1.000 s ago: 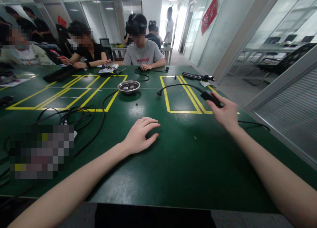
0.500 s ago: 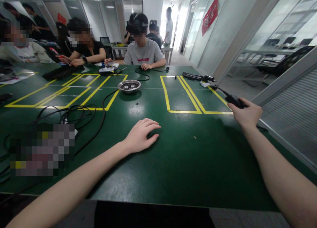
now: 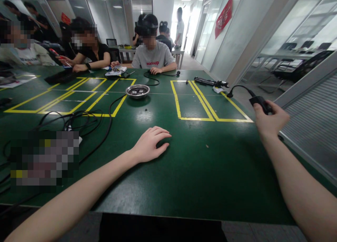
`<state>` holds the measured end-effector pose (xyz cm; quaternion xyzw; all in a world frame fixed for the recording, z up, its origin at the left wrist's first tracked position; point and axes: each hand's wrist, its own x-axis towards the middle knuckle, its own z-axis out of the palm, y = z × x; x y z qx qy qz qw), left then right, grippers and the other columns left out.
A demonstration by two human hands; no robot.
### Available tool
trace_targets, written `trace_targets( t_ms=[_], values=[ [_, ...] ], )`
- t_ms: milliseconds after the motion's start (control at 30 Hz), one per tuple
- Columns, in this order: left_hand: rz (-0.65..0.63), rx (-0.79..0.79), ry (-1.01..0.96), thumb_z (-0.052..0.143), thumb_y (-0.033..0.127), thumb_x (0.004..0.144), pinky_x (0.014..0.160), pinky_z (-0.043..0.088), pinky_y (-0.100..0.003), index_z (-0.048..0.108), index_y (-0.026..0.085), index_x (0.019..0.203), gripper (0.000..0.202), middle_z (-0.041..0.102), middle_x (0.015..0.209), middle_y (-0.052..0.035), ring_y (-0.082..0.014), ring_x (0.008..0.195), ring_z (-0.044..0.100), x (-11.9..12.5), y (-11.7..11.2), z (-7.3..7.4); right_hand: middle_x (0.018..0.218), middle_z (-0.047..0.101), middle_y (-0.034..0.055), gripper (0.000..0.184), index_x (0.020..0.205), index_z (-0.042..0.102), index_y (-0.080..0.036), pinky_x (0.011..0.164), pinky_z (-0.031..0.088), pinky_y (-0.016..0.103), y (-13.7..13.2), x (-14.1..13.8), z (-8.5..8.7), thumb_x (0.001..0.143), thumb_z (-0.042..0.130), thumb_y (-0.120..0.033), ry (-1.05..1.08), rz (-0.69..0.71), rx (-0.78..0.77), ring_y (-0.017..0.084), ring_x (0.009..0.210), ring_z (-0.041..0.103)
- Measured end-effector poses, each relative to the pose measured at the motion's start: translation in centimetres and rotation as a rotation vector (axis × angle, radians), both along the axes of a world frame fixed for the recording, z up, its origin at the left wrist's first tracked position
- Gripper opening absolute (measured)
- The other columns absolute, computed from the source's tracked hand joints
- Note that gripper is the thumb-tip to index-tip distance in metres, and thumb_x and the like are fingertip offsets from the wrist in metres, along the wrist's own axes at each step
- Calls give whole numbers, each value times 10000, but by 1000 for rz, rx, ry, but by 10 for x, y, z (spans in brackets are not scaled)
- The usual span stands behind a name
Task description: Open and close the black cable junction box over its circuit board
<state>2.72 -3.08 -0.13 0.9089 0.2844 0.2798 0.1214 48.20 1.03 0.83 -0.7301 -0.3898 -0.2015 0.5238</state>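
Observation:
My left hand [image 3: 151, 143] rests palm down on the green table [image 3: 189, 179], its fingers loosely stretched and nothing in them. Out at the table's right side, my right hand [image 3: 272, 119] grips a small black box with a cable [image 3: 260, 104], raised above the surface. The thin black cable [image 3: 240, 86] arcs leftward from the box to a dark round end near a yellow tape line. What exactly the box is, I cannot make out. Past that round end lie a black rod-like tool [image 3: 210, 82] and a scrap of white material [image 3: 218, 89].
A metal bowl [image 3: 137, 91] with small metal parts stands mid-table. Yellow tape [image 3: 196, 119] marks rectangles. Coiled black cables [image 3: 79, 119] lie at left beside a blurred-out object [image 3: 44, 159]. Across the table sit a person in a grey shirt [image 3: 152, 54] and others. A glass partition [image 3: 308, 112] borders the right.
My right hand has moved right with the black box, drawing its cable into an arc. My left hand stays where it was. Across the table, a person's hands at left have shifted slightly.

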Motion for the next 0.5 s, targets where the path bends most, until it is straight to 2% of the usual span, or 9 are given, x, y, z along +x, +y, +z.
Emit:
trace_targets(
  t_ms=[200, 267, 367, 500],
  values=[
    [-3, -3, -1, 616, 243, 962, 989, 519, -465, 676, 217, 1170, 218, 724, 1233, -87, -262, 1163, 650, 0, 1, 0, 1056, 773, 171, 540, 1147, 774, -49, 886, 570, 430, 1, -2, 2, 682, 681, -305, 62, -34, 128, 307, 931, 725],
    [-7, -12, 1, 615, 240, 961, 992, 519, -463, 681, 215, 1161, 212, 725, 1229, -88, -263, 1169, 648, 0, 1, 0, 1073, 771, 172, 561, 1159, 772, -51, 889, 566, 429, 2, -4, 1, 661, 700, -299, 90, -26, 100, 310, 943, 720],
    [-12, -21, 1, 620, 236, 956, 990, 521, -462, 690, 215, 1147, 204, 726, 1222, -88, -263, 1169, 648, 0, 0, 0, 1077, 774, 157, 562, 1158, 782, -78, 915, 550, 427, 1, -9, -2, 641, 748, -295, 142, -1, -76, 315, 967, 710],
    [-13, -29, 4, 610, 238, 959, 991, 523, -464, 700, 219, 1137, 200, 725, 1222, -89, -262, 1159, 651, 0, 0, 1, 1080, 774, 143, 595, 1218, 769, -107, 915, 548, 408, -1, -12, -6, 660, 789, -314, 181, 16, -394, 311, 969, 704]
  ],
)
